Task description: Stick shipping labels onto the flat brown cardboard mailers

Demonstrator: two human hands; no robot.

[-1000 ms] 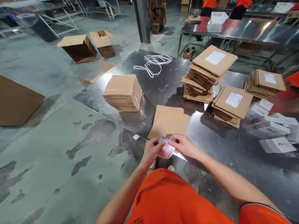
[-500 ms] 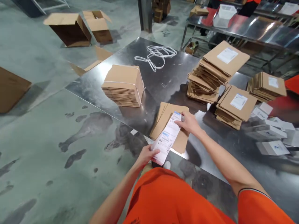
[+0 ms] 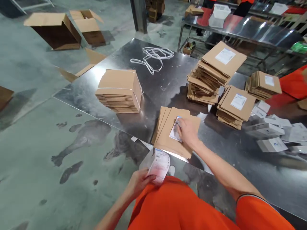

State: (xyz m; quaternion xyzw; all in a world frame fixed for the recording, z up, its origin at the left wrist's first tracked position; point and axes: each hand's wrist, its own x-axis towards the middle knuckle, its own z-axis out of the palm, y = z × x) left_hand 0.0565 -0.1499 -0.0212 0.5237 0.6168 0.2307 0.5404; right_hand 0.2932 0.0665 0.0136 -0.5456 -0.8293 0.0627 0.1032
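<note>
My left hand (image 3: pixel 141 180) is closed on a strip of printed shipping labels (image 3: pixel 159 164), which curls up in front of my orange shirt, just off the table's near edge. My right hand (image 3: pixel 188 132) bends over a single white shipping label (image 3: pixel 175 132) lying on the top flat cardboard mailer (image 3: pixel 165 137). Its fingers are drawn together at the label's upper right edge and cover part of it. Beneath that mailer, several more are fanned out to the left on the steel table (image 3: pixel 153 92).
A strapped bundle of flat cardboard (image 3: pixel 117 83) sits left on the table, near loose white strapping (image 3: pixel 155 57). Labelled mailer stacks (image 3: pixel 220 67) and small white boxes (image 3: pixel 271 131) lie to the right. Open cartons (image 3: pixel 55 32) stand on the floor. Another person's orange sleeve (image 3: pixel 294 83) shows at right.
One label has come apart from the strip and now lies on the top mailer under my right hand. My left hand has drawn the remaining strip down and toward me.
</note>
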